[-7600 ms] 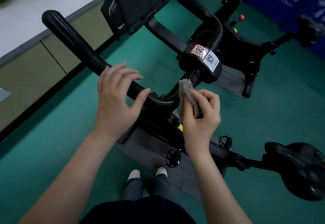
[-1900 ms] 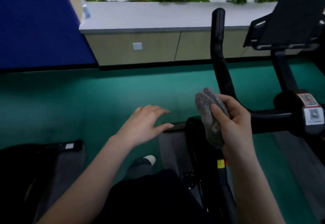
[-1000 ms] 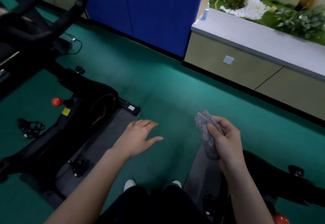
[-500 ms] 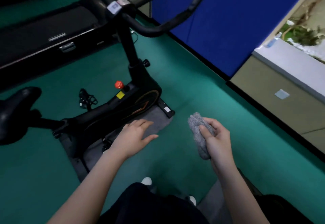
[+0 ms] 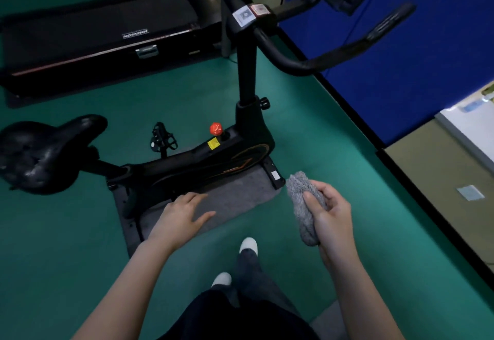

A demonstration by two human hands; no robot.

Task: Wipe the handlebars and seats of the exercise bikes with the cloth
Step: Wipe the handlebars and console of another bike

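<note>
A black exercise bike (image 5: 213, 160) stands ahead of me on a grey mat (image 5: 235, 195). Its black seat (image 5: 42, 152) is at the far left. Its black handlebars (image 5: 328, 53) reach up and to the right, above a stem with a QR sticker (image 5: 244, 16). My right hand (image 5: 328, 214) is shut on a bunched grey cloth (image 5: 302, 200), held in the air to the right of the bike's front foot. My left hand (image 5: 181, 214) hovers open, fingers spread, over the mat. Neither hand touches the bike.
A black treadmill (image 5: 101, 35) lies behind the bike at the upper left. A blue partition (image 5: 427, 45) and a beige cabinet (image 5: 449, 168) with a white top line the right side. The floor is green. My feet in white shoes (image 5: 248, 244) stand just short of the mat.
I turned left, away from the first bike, and this bike came into view. It now sits closer and more centred. My right hand kept the cloth; my left hand stayed open.
</note>
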